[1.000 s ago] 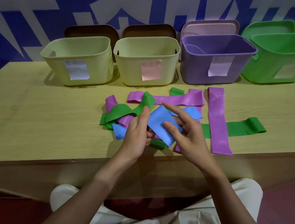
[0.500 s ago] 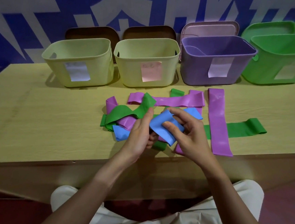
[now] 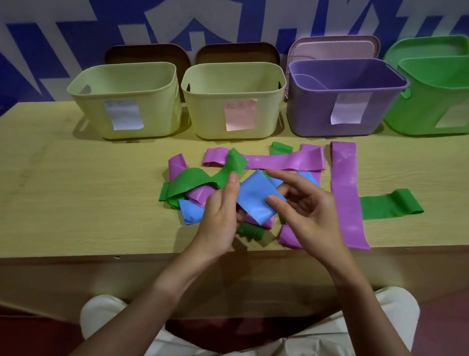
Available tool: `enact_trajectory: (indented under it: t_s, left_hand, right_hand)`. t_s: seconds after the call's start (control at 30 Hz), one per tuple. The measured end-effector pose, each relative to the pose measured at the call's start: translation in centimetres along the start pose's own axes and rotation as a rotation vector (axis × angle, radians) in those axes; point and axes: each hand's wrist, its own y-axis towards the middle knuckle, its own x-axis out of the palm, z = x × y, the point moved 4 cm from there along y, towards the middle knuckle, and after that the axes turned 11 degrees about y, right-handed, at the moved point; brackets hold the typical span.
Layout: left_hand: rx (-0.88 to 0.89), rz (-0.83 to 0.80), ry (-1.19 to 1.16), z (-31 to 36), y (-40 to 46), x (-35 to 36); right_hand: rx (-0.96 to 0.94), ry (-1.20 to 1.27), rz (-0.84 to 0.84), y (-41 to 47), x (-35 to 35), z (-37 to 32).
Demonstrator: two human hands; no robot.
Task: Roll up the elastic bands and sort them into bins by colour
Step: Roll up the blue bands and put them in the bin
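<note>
A blue elastic band [image 3: 256,197] is held between both hands above a heap of purple, green and blue bands near the table's front edge. My left hand [image 3: 221,216] grips its left side, thumb up along the fold. My right hand [image 3: 306,212] pinches its right edge with thumb and forefinger, the other fingers spread. A long purple band [image 3: 345,193] lies flat to the right, crossing a green band [image 3: 391,203]. Another purple band [image 3: 280,161] and a twisted green band [image 3: 194,182] lie behind the hands.
Four bins stand in a row at the back: two pale yellow bins [image 3: 127,102] [image 3: 235,101], a purple bin [image 3: 345,97] and a green bin [image 3: 444,94], each with a paper label. Lids lean behind them. The wooden table [image 3: 59,193] stretches left.
The blue band was bunched between the hands half a second ago; now it is spread flatter and my right fingers have opened out. The camera view shifted slightly.
</note>
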Motion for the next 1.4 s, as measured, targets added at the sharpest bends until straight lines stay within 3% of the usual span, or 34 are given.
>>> enact_trajectory:
  t_s: [0.23, 0.47, 0.6, 0.7, 0.77, 1.0, 1.1, 1.23, 1.4]
  left_hand:
    - [-0.104, -0.176, -0.198, -1.0, 0.3, 0.9]
    - [-0.214, -0.336, -0.132, -1.0, 0.0, 0.8]
    - [-0.084, -0.150, 0.086, -0.1, -0.3, 0.2]
    - [0.230, -0.022, 0.326, -0.1, -0.5, 0.0]
    - [0.288, 0.009, 0.333, -0.3, -0.4, -0.2]
    - [0.234, -0.032, 0.226, -0.4, -0.3, 0.2]
    - [0.119, -0.043, 0.066, -0.5, -0.2, 0.3]
    - [0.018, -0.211, -0.090, -0.8, 0.0, 0.9]
    - [-0.085, -0.371, -0.074, -1.4, 0.4, 0.9]
  right_hand:
    - [-0.059, -0.079, -0.016, 0.1, 0.2, 0.0]
    - [-0.062, -0.129, -0.006, -0.1, 0.1, 0.1]
    - [-0.048, -0.129, 0.009, -0.3, 0.0, 0.5]
    - [-0.059, -0.135, 0.022, -0.3, 0.0, 0.3]
    - [-0.052, -0.142, 0.006, -0.2, 0.0, 0.1]
    - [0.009, -0.086, -0.074, -0.1, -0.5, -0.2]
    - [-0.003, -0.094, -0.074, -0.1, -0.5, -0.4]
    - [-0.032, -0.131, -0.087, 0.4, -0.1, -0.7]
    - [-0.029, -0.192, -0.121, 0.5, -0.4, -0.2]
